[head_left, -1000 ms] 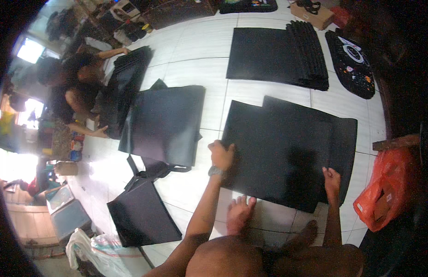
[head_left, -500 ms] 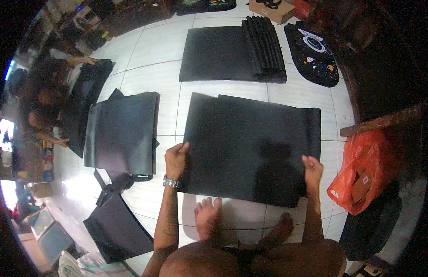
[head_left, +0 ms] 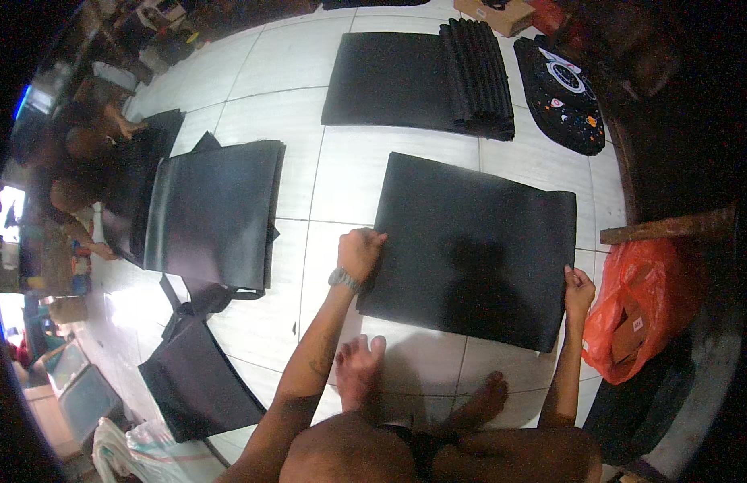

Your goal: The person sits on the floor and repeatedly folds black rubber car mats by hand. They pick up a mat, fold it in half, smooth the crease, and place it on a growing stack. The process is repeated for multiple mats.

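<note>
A large black sheet of material (head_left: 470, 245) lies flat on the white tiled floor (head_left: 349, 177) in front of me. My left hand (head_left: 360, 251) is closed on its left edge, a watch on that wrist. My right hand (head_left: 578, 290) grips its right edge near the lower corner. My bare feet (head_left: 359, 366) rest on the tiles just below the sheet.
A pile of folded black sheets (head_left: 426, 76) lies further ahead. More black sheets (head_left: 212, 211) and a strapped black piece (head_left: 198, 378) lie to the left. An orange plastic bag (head_left: 643, 306) sits at right, a decorated black board (head_left: 568, 95) at upper right. Other people (head_left: 83, 161) sit at far left.
The view has shifted as my head moved. Both hands stay on the sheet's edges, and the sheet now lies flatter and squarer on the floor.
</note>
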The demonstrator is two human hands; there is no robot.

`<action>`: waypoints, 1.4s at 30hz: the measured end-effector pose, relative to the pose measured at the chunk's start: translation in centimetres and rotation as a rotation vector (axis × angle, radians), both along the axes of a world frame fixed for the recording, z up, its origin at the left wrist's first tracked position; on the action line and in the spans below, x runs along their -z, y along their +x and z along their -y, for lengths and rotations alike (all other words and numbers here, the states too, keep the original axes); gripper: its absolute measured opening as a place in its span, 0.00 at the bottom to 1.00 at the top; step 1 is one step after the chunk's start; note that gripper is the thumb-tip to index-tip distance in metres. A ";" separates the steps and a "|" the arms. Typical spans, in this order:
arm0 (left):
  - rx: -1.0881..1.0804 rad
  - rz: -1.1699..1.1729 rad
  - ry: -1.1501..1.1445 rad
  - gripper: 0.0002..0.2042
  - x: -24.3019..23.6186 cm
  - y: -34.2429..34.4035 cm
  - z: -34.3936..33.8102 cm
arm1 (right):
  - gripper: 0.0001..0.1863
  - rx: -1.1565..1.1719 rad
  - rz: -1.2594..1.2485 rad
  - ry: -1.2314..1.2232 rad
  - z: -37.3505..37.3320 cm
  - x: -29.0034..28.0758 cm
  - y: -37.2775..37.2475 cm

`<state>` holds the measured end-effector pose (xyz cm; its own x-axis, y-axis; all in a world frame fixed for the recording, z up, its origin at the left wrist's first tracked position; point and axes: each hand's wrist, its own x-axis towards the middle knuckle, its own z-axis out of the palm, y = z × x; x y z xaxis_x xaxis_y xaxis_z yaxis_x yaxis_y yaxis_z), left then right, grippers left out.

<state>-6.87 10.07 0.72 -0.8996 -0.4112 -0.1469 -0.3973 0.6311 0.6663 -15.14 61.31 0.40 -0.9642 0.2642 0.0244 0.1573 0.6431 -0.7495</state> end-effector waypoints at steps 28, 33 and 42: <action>-0.060 0.031 0.166 0.13 0.9 -0.8 2.8 | 0.20 -0.017 0.016 0.174 2.0 -0.8 -1.3; -0.048 0.041 0.096 0.13 0.6 -1.0 2.6 | 0.21 0.006 -0.006 0.124 1.2 -0.2 -0.7; -0.101 -0.006 0.066 0.13 0.9 -1.0 2.2 | 0.20 0.058 0.004 0.019 2.0 -0.1 -0.9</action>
<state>-7.84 7.86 -0.20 -0.8549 -0.4897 -0.1714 -0.4526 0.5425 0.7077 -16.01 59.35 0.54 -0.9472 0.3195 0.0257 0.1982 0.6468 -0.7364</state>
